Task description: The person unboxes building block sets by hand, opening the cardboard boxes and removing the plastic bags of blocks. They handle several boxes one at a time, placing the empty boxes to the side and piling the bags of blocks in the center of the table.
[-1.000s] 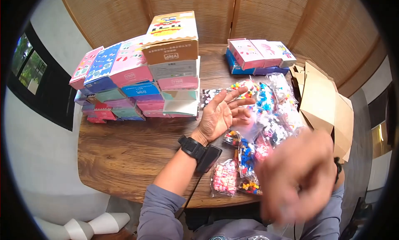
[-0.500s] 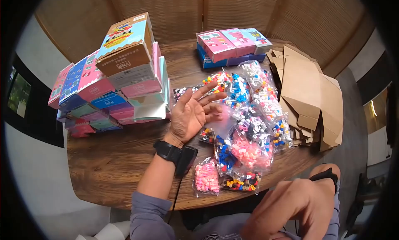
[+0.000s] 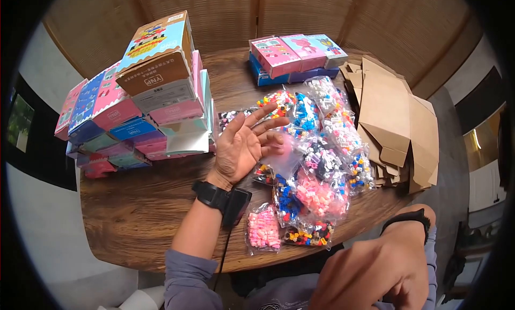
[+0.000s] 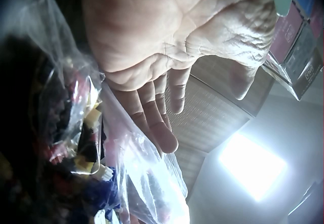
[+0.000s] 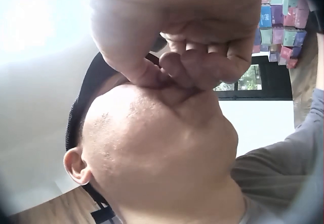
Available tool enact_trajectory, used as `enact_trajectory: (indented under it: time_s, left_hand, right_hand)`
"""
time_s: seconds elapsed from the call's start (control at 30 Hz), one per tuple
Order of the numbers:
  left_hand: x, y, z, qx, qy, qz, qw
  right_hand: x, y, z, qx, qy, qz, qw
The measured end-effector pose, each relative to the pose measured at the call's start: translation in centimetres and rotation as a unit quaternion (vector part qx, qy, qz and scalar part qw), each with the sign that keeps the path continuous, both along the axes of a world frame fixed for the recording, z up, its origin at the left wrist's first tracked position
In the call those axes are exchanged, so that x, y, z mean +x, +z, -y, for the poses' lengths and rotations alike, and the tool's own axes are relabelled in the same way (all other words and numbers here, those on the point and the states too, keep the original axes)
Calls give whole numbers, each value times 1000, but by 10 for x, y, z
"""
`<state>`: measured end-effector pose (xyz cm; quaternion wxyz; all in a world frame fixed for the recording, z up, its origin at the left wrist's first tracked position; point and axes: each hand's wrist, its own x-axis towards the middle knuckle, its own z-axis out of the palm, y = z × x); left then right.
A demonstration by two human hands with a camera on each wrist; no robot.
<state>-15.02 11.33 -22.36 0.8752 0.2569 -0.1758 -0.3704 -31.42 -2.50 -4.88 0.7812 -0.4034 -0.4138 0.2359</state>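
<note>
My left hand (image 3: 241,145) lies palm up at the left side of a pile of clear plastic bags (image 3: 316,162) of small coloured bricks. Its fingers are relaxed and hold nothing; in the left wrist view a clear bag (image 4: 147,173) is right by the fingertips. My right hand (image 3: 370,275) is raised off the table, close under the head camera. Seen from the right wrist, the fingers (image 5: 202,67) are curled in against the person's face, with no object showing in them. A bag of pink bricks (image 3: 264,228) lies near the table's front edge.
Stacked printed boxes (image 3: 134,90) stand at the left of the wooden table (image 3: 134,219). A smaller stack of boxes (image 3: 295,58) is at the back. Flattened brown cardboard (image 3: 394,117) lies at the right edge. A cable (image 3: 224,251) hangs from the left wrist camera.
My right hand has moved down and toward the body, out from in front of the bags. The head view has shifted right; my left hand keeps its place by the bags.
</note>
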Motion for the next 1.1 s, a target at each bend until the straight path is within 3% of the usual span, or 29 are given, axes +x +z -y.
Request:
enact_trajectory:
  time_s: [0.03, 0.13, 0.23, 0.37, 0.43, 0.53, 0.67, 0.73, 0.83, 0.9, 1.0, 1.1]
  left_hand:
    - [-1, 0, 2, 0, 0, 1, 1000]
    - [1, -1, 0, -12, -12, -9, 1000]
    - [1, 0, 0, -19, -13, -7, 1000]
    - [0, 0, 1, -23, -10, -11, 1000]
    - [1, -2, 0, -29, -17, -10, 999]
    - [2, -3, 0, -30, -20, -11, 999]
    - [0, -2, 0, -17, -13, 7, 1000]
    - [-1, 2, 2, -5, 2, 7, 1000]
    - [-3, 4, 1, -1, 0, 7, 1000]
    - [-1, 3, 1, -7, -8, 10, 1000]
    - [1, -2, 1, -13, -15, 16, 1000]
    - [2, -2, 2, -13, -14, 21, 1000]
  right_hand:
    - [-11, -20, -10, 52, -48, 0, 997]
    - [-1, -5, -7, 13, -52, -16, 998]
    - [15, -4, -5, -15, -40, 57, 997]
    - [11, -22, -17, 42, -135, 174, 975]
    - [12, -20, -16, 3, -187, 209, 960]
    - [25, 2, -4, -139, -266, 230, 926]
    - [97, 10, 27, -421, -400, 219, 784]
    - [144, -4, 45, -465, -439, 249, 727]
    - [200, -36, 70, -552, -457, 367, 593]
    - [221, -59, 78, -577, -472, 465, 477]
    - [247, -77, 80, -615, -430, 521, 407]
    - [255, -85, 69, -704, -386, 475, 361]
